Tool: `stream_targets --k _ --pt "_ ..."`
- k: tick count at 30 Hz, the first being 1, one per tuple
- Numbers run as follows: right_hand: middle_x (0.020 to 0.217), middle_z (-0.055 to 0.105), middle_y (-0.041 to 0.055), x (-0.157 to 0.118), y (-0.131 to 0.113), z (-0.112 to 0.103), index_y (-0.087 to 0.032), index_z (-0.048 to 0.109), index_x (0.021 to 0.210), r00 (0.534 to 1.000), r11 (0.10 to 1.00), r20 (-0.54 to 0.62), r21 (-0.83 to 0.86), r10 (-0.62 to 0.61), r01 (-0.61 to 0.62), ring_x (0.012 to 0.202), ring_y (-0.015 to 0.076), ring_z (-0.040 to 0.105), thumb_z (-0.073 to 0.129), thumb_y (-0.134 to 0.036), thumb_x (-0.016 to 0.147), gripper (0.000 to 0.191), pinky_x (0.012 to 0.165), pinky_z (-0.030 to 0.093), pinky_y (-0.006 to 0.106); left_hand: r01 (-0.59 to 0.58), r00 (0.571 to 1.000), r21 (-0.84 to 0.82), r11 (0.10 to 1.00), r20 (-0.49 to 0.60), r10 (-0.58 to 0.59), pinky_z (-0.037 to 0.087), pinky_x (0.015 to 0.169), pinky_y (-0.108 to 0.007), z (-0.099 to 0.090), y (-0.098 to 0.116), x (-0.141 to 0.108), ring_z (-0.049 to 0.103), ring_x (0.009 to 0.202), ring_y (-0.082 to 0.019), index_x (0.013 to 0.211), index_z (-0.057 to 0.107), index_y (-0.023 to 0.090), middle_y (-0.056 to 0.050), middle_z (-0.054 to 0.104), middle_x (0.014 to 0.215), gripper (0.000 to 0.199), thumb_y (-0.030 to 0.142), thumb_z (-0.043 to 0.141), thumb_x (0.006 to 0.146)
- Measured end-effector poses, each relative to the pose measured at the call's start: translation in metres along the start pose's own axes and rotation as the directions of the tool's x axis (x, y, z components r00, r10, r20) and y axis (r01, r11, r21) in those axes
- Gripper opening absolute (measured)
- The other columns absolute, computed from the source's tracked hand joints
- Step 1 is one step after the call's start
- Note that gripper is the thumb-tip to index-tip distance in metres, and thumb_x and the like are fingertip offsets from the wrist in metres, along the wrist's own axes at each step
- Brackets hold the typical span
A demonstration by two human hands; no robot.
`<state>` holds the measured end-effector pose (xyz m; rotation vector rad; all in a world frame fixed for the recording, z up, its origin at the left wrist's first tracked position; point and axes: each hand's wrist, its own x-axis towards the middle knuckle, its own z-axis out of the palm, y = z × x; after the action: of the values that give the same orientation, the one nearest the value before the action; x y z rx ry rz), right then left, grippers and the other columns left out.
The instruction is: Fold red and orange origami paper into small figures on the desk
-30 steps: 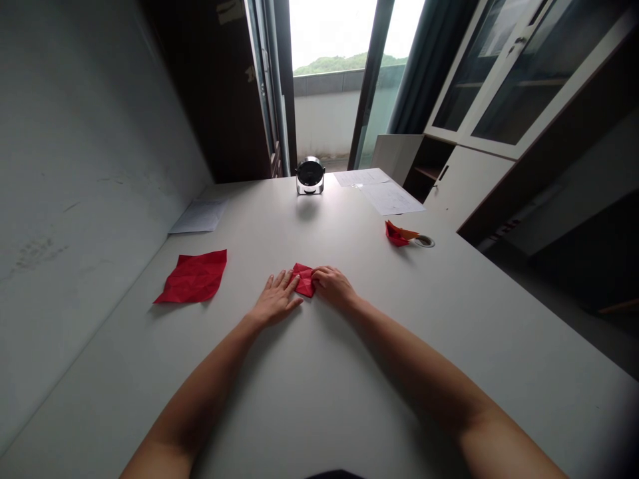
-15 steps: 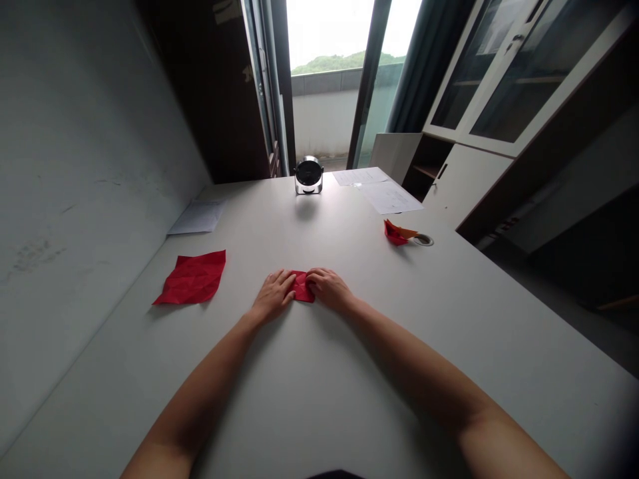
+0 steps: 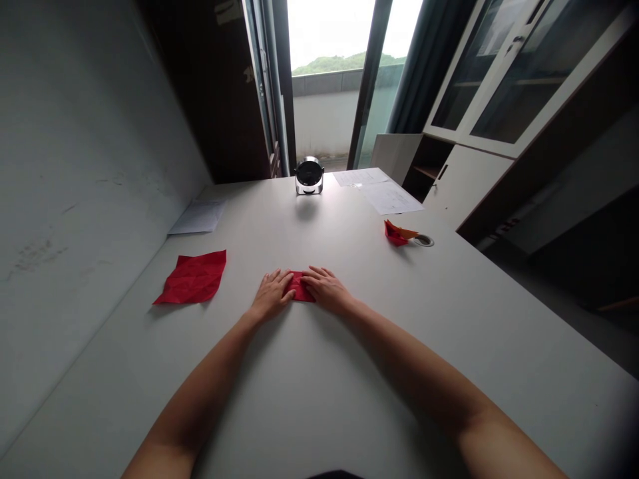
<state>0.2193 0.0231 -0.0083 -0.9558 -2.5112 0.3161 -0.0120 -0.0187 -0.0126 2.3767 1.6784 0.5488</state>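
Note:
A small folded red paper (image 3: 300,290) lies flat on the white table (image 3: 299,386), between my two hands. My left hand (image 3: 272,293) rests on its left edge with the fingers spread flat. On its right part lies my right hand (image 3: 325,289), fingers stretched out over the paper. Both hands cover parts of the paper, so its full outline is hidden. A larger creased red sheet (image 3: 194,278) lies to the left of my hands. Farther off on the right sits a folded red and orange paper shape (image 3: 398,233), beside a roll of tape (image 3: 424,240).
A round black device on a metal stand (image 3: 309,175) is at the table's far edge. Printed sheets (image 3: 390,197) lie at the far right, and more papers (image 3: 198,217) lie at the far left by the wall (image 3: 90,173).
My right hand has shifted slightly left over the folded red paper, and its fingers, more curled before, are now stretched out. My left hand has hardly moved.

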Motion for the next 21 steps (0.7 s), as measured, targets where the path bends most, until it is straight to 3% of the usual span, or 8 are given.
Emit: stream_targets --k 6,11,21 --pt "0.130 0.066 0.0064 0.001 0.001 -0.003 -0.026 0.069 0.117 0.995 0.997 -0.068 -0.027 0.067 -0.069 0.139 0.0252 0.045 0.051 -0.025 0.099 0.026 0.115 0.032 0.047 -0.067 0.996 -0.003 0.998 -0.053 0.066 0.035 0.115 -0.046 -0.013 0.005 0.002 0.047 0.130 -0.028 0.132 0.061 0.026 -0.008 0.061 0.136 0.040 0.035 0.057 0.093" --pt "0.137 0.060 0.0090 0.000 0.001 -0.001 -0.026 0.065 0.125 0.995 0.994 -0.055 -0.069 0.087 -0.090 0.142 0.0274 0.040 0.058 -0.030 0.096 0.030 0.114 0.034 0.045 -0.084 0.994 -0.023 0.996 -0.069 0.082 0.039 0.112 -0.045 -0.014 0.004 0.002 0.049 0.127 -0.028 0.129 0.064 0.026 -0.008 0.063 0.131 0.040 0.035 0.063 0.089" --pt "0.154 0.043 0.0105 -0.003 0.005 0.007 -0.029 0.054 0.141 0.994 0.987 0.007 -0.113 0.112 -0.111 0.148 0.0320 0.030 0.053 -0.041 0.098 0.045 0.118 0.027 0.051 -0.162 0.986 -0.079 0.984 0.013 0.164 0.026 0.121 -0.052 -0.002 0.002 0.001 0.037 0.145 -0.028 0.139 0.056 0.032 -0.002 0.055 0.147 0.042 0.028 0.047 0.098"
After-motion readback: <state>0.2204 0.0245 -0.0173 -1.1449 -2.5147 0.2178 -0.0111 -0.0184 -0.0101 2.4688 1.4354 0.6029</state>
